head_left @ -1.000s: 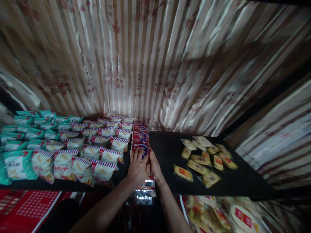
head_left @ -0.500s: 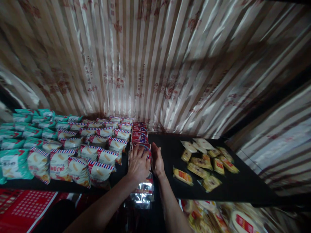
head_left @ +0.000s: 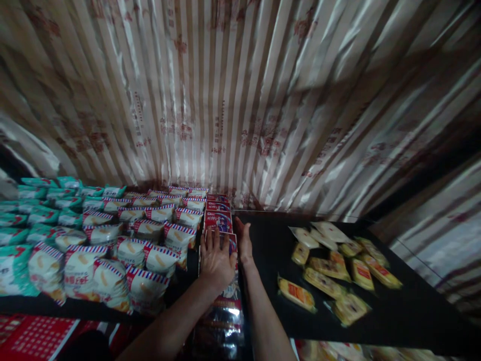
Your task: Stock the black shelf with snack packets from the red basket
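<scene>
A row of red packets (head_left: 218, 220) with white lettering and dark pictures runs front to back on a black shelf (head_left: 263, 281). Over the row's middle lies my left hand (head_left: 218, 265), palm down, its fingers stretched forward on the packets. My right hand (head_left: 245, 243) stands on edge along the row's right side, fingers extended and thumb up. Neither hand grips anything. Behind my left forearm, part of the row is hidden; shiny wrapping (head_left: 225, 316) shows at its near end.
Left of the row stand several white snack bags (head_left: 150, 255) with striped tops, then turquoise bags (head_left: 41, 218). Loose yellow wrapped cakes (head_left: 325, 283) lie to the right. A striped foil curtain (head_left: 233, 100) hangs behind. Below the shelf's front are more packages (head_left: 330, 351).
My view has shifted slightly, with the shelf goods appearing lower and larger. The fingers of my left hand look straighter on the packets. My right hand keeps its place beside the row.
</scene>
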Motion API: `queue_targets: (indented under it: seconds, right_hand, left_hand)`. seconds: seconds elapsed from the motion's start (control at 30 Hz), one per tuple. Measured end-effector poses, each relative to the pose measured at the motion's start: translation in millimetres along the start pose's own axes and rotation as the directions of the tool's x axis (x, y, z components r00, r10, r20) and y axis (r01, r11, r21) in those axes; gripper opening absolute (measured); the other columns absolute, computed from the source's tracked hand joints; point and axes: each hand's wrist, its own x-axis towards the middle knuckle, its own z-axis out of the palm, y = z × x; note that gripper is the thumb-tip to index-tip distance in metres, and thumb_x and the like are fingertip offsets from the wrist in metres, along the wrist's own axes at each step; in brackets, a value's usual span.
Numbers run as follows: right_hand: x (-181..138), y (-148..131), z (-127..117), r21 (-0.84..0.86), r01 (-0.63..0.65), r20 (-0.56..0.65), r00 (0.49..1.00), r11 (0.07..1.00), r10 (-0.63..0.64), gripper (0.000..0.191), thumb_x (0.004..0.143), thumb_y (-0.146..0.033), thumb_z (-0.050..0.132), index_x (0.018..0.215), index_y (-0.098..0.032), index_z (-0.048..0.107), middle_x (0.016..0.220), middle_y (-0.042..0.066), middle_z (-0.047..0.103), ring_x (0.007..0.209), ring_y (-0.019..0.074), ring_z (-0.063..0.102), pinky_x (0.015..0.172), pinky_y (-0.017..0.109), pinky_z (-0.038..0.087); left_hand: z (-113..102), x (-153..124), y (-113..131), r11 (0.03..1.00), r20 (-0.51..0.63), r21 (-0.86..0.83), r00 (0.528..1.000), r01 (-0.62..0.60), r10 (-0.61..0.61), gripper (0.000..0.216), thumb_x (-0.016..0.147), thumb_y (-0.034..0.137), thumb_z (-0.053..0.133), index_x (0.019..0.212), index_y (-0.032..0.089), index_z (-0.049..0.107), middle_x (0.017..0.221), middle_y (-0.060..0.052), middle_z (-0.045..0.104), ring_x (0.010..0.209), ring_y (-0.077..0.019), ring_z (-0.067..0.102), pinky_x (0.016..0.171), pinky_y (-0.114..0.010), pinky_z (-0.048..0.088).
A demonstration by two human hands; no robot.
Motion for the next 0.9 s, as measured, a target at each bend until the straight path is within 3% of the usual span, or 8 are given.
queue_targets:
  seconds: [0.17,0.4,0.7,0.9]
  right_hand:
    - [-4.6,10.1,-1.2,-0.071,0.014,-0.03,0.999,0.997,-0.017,0.08,0.072,-0.08,0.032,0.124,-0.024,0.057,0.121,0.005,0.063,0.115,0.0229,0.056,0.101,0.036,0.039]
    - [-17.1,11.2,16.3,0.081,-0.047,-0.03,0.998,0.996,0.05,0.08,0.073,-0.079,0.031,0.128,-0.024,0.053,0.117,0.004,0.065,0.11,0.0244,0.059,0.094,0.038,0.047]
    - [-20.3,15.2,17.7,-0.01,-0.013,-0.032,0.999,1.0,0.013,0.079,0.073,-0.077,0.036,0.127,-0.023,0.054,0.119,0.004,0.064,0.115,0.0237,0.056,0.098,0.036,0.042]
    - [-15.5,15.2,12.5,0.06,-0.006,-0.028,1.0,0.998,0.008,0.073,0.073,-0.072,0.045,0.123,-0.02,0.057,0.122,0.006,0.063,0.115,0.0249,0.055,0.101,0.038,0.039]
  left_hand:
    - [5.5,1.1,-4.3,1.0,0.011,-0.017,1.0,-0.001,0.001,0.051,0.085,0.038,0.047,0.132,0.018,0.047,0.141,-0.014,0.042,0.135,-0.034,0.028,0.108,-0.057,0.021]
    - [1.0,0.8,-15.9,1.0,0.027,-0.027,1.0,-0.002,0.002,0.052,0.085,0.038,0.048,0.132,0.017,0.047,0.144,-0.015,0.038,0.136,-0.0342,0.026,0.108,-0.057,0.022]
    - [-0.4,-1.3,-25.8,0.998,0.024,-0.068,1.0,-0.015,0.016,0.052,0.084,0.039,0.048,0.132,0.018,0.047,0.145,-0.014,0.037,0.136,-0.0335,0.025,0.109,-0.057,0.02]
    - [-11.1,0.0,-24.0,0.997,0.053,-0.074,0.998,-0.024,0.028,0.053,0.084,0.04,0.047,0.132,0.018,0.047,0.145,-0.012,0.037,0.136,-0.0326,0.025,0.111,-0.055,0.018]
